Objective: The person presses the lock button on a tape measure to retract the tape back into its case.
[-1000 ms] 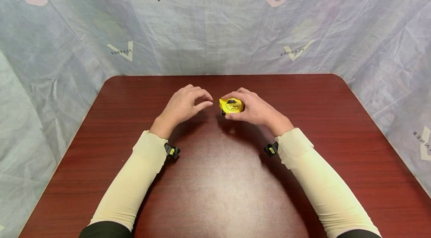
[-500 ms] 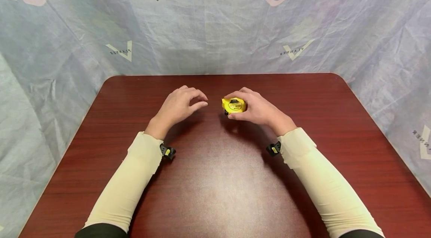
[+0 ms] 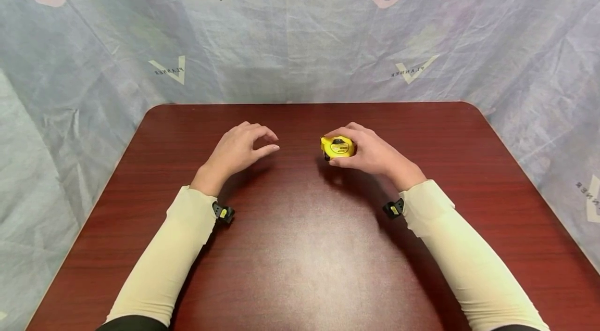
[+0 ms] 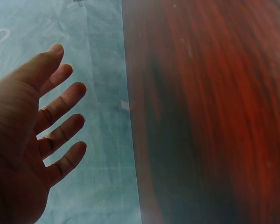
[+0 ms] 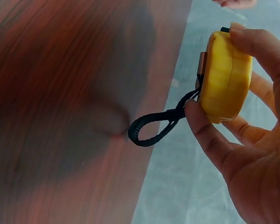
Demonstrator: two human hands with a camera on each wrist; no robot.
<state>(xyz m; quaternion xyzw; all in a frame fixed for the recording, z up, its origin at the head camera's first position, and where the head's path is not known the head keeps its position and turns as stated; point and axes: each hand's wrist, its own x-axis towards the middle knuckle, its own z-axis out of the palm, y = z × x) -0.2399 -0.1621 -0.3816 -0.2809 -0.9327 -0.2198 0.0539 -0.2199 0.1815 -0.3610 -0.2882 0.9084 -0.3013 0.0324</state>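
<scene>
A yellow tape measure with a dark oval-edged label is held in my right hand, thumb on the near side and fingers on the far side. The right wrist view shows the yellow case between thumb and fingers, with a black wrist strap loop dangling from it. My left hand is off to the left, apart from the tape measure, its fingers loosely bent around nothing. In the left wrist view the left palm and spread fingers hold nothing.
Both hands are over a dark red wood-grain table. A pale grey printed cloth hangs behind the table and along its sides. Black wrist devices sit at the cream sleeves.
My hands have moved apart: the left hand went left, while the right hand went right with the tape measure still in its grip. The left thumb and fingers have spread slightly.
</scene>
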